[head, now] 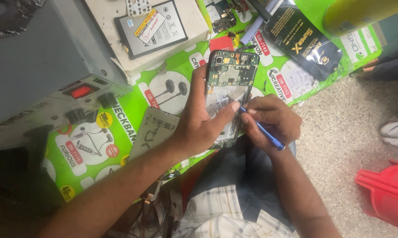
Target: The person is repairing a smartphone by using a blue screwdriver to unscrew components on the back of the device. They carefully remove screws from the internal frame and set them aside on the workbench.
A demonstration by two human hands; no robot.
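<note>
Opened smartphone, circuit board exposed, was gripped by left hand above green printed surface; right hand fingers pinched blue screwdriver, tip touching phone interior.

Your opened phone shows matt green circuit board w/ dull metal shields; the tool looks like smooth blue plastic. Green mat: glossy printed sheet. Upper-left box: matt grey, prob. painted metal. Floor: speckled, rough.
</note>
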